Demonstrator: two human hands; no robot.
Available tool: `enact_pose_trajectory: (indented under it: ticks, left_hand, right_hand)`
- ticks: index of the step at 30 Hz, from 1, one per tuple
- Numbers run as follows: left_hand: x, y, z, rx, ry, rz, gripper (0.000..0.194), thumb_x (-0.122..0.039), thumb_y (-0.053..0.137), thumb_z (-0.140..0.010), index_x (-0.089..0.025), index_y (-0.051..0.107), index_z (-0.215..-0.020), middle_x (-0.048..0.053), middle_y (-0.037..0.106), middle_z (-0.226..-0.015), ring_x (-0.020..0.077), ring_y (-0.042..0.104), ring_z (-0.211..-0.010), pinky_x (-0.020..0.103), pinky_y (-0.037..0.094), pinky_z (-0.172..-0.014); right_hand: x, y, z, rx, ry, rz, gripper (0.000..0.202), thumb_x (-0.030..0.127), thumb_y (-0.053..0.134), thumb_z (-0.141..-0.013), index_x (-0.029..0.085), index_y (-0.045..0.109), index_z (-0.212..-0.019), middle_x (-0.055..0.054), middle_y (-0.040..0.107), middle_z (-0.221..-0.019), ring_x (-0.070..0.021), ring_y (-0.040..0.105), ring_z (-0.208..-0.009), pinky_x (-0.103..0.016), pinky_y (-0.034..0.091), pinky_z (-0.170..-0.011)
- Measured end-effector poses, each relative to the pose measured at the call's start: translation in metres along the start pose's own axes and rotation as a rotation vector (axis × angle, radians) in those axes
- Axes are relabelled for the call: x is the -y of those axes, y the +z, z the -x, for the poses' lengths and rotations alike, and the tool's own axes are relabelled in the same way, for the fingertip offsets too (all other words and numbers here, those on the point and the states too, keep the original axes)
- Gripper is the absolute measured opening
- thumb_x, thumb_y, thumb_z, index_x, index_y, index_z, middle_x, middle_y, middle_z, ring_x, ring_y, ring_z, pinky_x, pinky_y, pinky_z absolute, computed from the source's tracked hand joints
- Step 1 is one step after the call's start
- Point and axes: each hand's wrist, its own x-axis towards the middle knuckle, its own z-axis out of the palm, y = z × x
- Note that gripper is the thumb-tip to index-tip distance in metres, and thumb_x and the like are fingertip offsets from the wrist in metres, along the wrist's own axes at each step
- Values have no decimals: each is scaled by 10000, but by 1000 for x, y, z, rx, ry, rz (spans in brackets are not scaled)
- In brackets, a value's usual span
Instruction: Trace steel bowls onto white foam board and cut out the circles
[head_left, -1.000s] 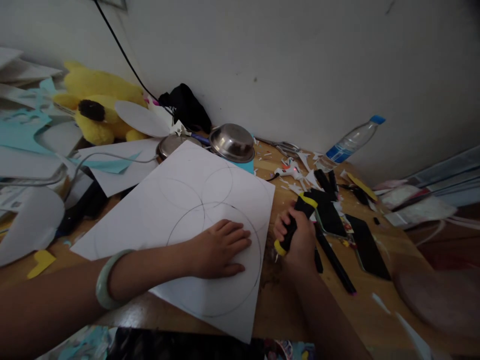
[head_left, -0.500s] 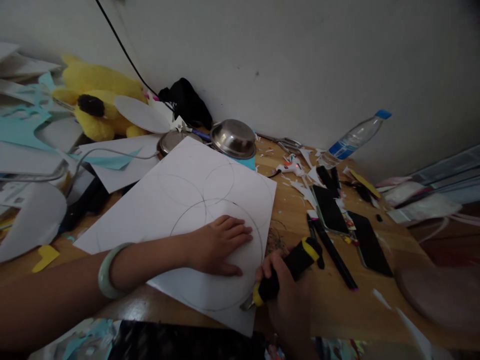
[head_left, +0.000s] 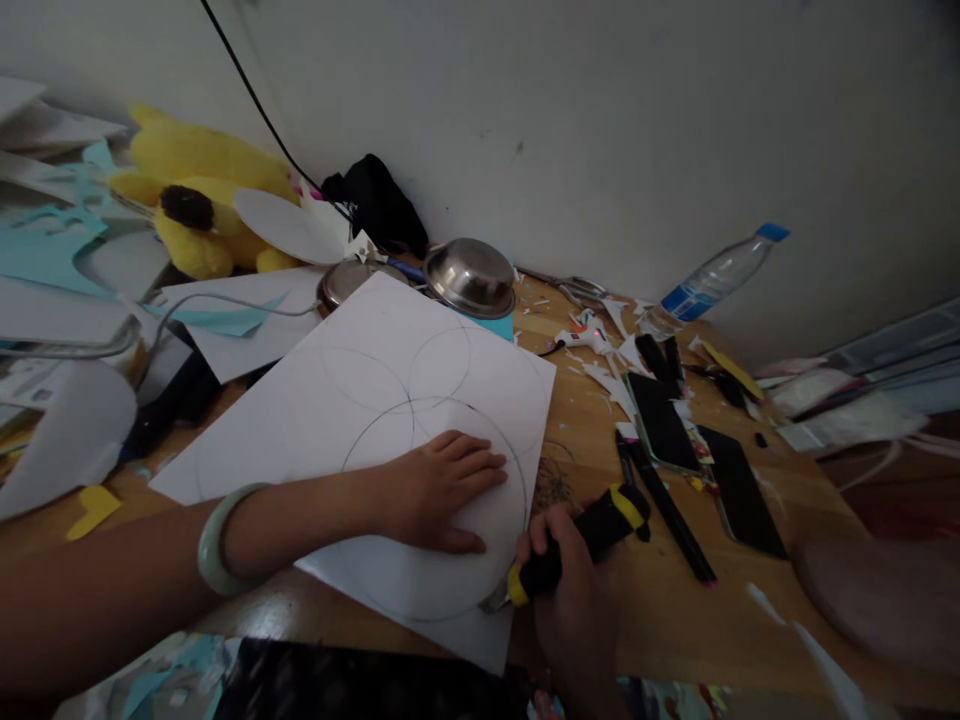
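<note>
A large white paper sheet (head_left: 300,430) lies tilted on the wooden table, marked with several drawn circles. My left hand (head_left: 442,492), a pale green bangle (head_left: 215,540) on its wrist, rests flat on the sheet with fingers spread, inside the largest circle. My right hand (head_left: 566,565) is wrapped around a thick black-and-yellow handheld cutter (head_left: 589,530). The cutter's short metal tip is at the sheet's right edge, close to the lower right of the circle's line. Whether it has entered the paper I cannot tell.
Steel bowls (head_left: 471,275) and a yellow plush toy (head_left: 202,200) stand behind the sheet. On the right are a glue gun (head_left: 589,333), a tilted bottle (head_left: 712,285), markers (head_left: 671,510), dark phones (head_left: 742,490) and paper scraps. More cut paper (head_left: 60,300) is heaped on the left.
The cutter and my right hand have shifted slightly, its tip now nearer the circle's line. My left hand stays in place on the sheet. The view has moved a little.
</note>
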Motion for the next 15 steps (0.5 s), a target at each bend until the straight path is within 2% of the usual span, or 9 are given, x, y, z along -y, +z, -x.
enact_pose_trajectory:
  ticks: [3, 8, 15]
  left_hand:
    - [0, 0, 0, -1, 0, -1, 663, -537, 561, -764, -114, 463, -1264, 134, 467, -1344, 318, 371, -1240, 439, 261, -1029]
    - [1, 1, 0, 13, 5, -38, 694, -545, 562, -762, -81, 461, -1268, 129, 466, -1349, 317, 376, -1232, 420, 253, -1033]
    - [2, 2, 0, 24, 16, -61, 687, -560, 538, -772, -90, 463, -1267, 124, 467, -1348, 323, 378, -1230, 417, 245, -1031]
  right_hand:
    - [-4, -1, -1, -26, -11, -57, 326, 320, 658, -694, 241, 375, -835, 97, 411, -551, -85, 420, -407, -214, 398, -381]
    - [-10, -1, 1, -9, 8, -59, 334, 322, 678, -683, 226, 378, -793, 104, 442, -484, -82, 436, -377, -188, 377, -369]
    - [-10, 5, 5, -22, -108, -15, 326, 319, 681, -678, 213, 391, -782, 106, 464, -452, -80, 439, -339, -180, 369, -341]
